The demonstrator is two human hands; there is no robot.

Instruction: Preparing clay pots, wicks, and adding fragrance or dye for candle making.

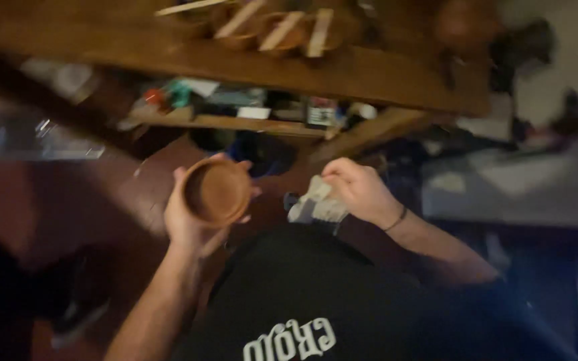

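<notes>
My left hand [185,217] grips a small round brown clay bowl [217,190], held out in front of my chest with its hollow facing up toward the camera. My right hand [359,190] holds a crumpled pale cloth [316,204] a short way to the right of the bowl, not touching it. A thin dark band sits on my right wrist. My black shirt fills the lower middle of the view. The picture is blurred.
A wooden workbench [369,73] runs across the top, bearing several more brown bowls [282,30] with flat wooden sticks laid over them. A lower shelf [235,120] holds small mixed items. A dark reddish floor lies at left, pale sheets at right.
</notes>
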